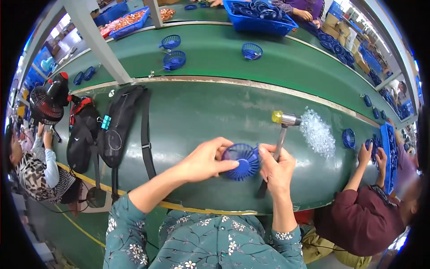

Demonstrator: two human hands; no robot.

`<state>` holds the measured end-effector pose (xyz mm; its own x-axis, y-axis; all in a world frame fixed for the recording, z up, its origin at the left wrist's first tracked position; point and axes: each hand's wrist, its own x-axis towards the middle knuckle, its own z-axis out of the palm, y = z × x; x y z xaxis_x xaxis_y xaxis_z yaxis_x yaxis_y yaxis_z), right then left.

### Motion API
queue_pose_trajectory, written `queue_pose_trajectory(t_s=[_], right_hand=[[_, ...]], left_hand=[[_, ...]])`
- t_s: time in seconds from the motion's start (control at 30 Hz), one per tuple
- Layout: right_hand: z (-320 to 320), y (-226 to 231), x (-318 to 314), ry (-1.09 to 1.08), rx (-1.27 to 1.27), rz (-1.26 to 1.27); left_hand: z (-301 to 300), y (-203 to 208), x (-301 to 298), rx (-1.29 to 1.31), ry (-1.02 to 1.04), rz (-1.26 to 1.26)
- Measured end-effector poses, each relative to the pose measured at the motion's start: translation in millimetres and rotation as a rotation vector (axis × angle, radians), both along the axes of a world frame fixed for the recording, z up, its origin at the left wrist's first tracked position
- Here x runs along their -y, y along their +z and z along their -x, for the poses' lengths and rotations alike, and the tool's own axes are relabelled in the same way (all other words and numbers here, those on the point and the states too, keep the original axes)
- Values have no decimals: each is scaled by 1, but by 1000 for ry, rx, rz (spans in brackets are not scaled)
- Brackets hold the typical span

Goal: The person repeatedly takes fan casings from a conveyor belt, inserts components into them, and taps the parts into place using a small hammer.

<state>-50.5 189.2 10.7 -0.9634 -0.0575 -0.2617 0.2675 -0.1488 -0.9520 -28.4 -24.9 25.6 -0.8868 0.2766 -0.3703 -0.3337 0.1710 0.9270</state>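
Note:
A round blue plastic fan guard (242,165) with radiating ribs is held up over the green bench. My left hand (207,160) grips its left side, thumb across the ribs and fingers behind. Closed around the handle of a small mallet (281,131), my right hand (277,169) also touches the guard's right edge with thumb and fingertip. The mallet's head is metal with a yellow translucent face, and its dark handle end points down toward me. Right of the mallet head lies a pile of small clear pieces (317,133), too small to name.
Black bags (120,125) with straps and a black fan (46,99) occupy the left. Beyond the bench, a green conveyor (210,60) carries several blue guards (174,60). A blue crate (260,23) of dark blue parts stands at the far side. Co-workers (358,219) sit right and left.

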Motion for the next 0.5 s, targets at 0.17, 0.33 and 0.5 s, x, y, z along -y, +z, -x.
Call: queue_pose_trajectory(t_s=[0.17,0.33,0.5], right_hand=[[12,-2,-5,-115,-242,-237],[10,-6,-14,-130,-224,-255],[6,-13,-16,-77,-76,-144]], left_hand=[[76,12,7,-695,158,560],[155,-23,60,-1125,454,1045],[175,-66,152,-772,603,1382]])
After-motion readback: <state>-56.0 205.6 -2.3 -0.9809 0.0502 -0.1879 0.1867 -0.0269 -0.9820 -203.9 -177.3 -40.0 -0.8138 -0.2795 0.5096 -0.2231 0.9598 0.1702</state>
